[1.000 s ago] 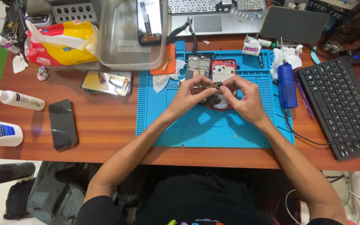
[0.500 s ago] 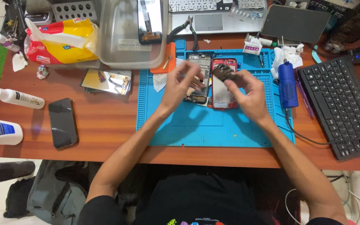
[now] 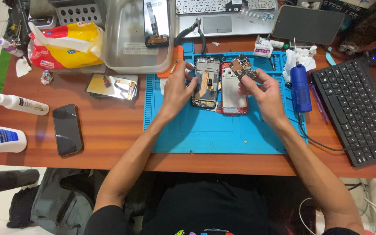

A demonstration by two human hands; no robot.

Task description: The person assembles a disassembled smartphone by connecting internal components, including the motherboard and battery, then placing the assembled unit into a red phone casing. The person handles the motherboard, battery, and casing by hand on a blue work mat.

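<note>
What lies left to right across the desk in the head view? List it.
Spray bottle → black phone → left hand → opened phone frame → right hand holding circuit board → blue tool → keyboard.

Left hand [image 3: 177, 89] flat; right hand [image 3: 262, 89] raised, fingers [image 3: 245, 81] pinched

A work mat [image 3: 214, 130] lies on the middle of the desk [image 3: 109, 148]. On its far part two opened phones lie side by side, touching: the phone frame [image 3: 206, 82] on the left, the phone shell [image 3: 233, 91] on the right. The left hand [image 3: 177, 87] rests at the frame's left edge. The right hand [image 3: 262, 89] is above the shell's right side and holds a circuit board [image 3: 243, 67] over its far end. Right of the mat's tools lies a keyboard [image 3: 357, 109]; a rotary tool [image 3: 300, 89] lies between. Left of the mat lies a dark phone [image 3: 67, 129], with a plastic tub [image 3: 135, 39] behind.
</note>
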